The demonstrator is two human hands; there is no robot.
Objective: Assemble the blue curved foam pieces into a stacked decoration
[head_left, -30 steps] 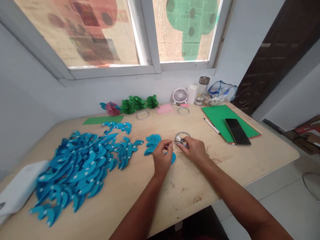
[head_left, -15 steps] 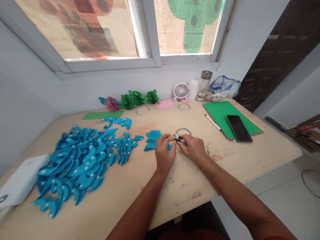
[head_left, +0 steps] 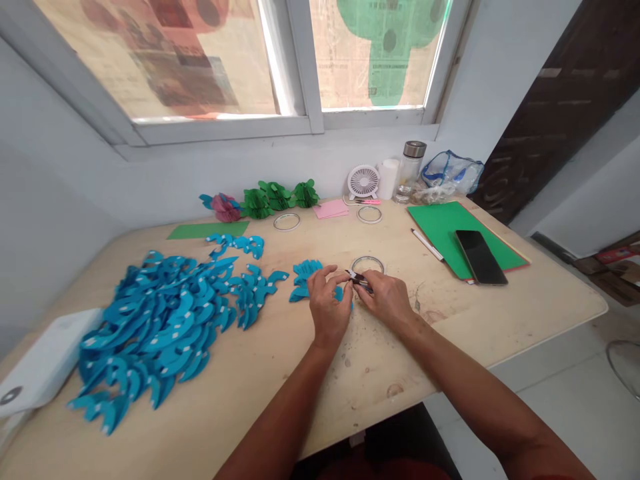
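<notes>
My right hand [head_left: 386, 297] is closed on a small dark tool with a pale patch [head_left: 356, 276]; its exact kind is too small to tell. At the tool's tip, the thumb and fingertips of my left hand [head_left: 329, 303] come together, and what they pinch is hidden. Beneath and beside the left hand lie folded blue paper pieces [head_left: 303, 277], partly covered by its fingers. Just behind both hands a roll of tape [head_left: 368, 259] rests flat on the table.
A large heap of blue paper pieces [head_left: 165, 320] covers the table's left side, beside a white device [head_left: 47, 360]. Along the back stand green paper flowers [head_left: 275, 195], a small fan [head_left: 363, 182] and a bottle [head_left: 411, 172]. At right, a phone [head_left: 480, 257] lies on green sheets [head_left: 440, 227].
The view has shifted very slightly. My left index finger looks a little more raised and bent; both hands stay together at the dark tool.
</notes>
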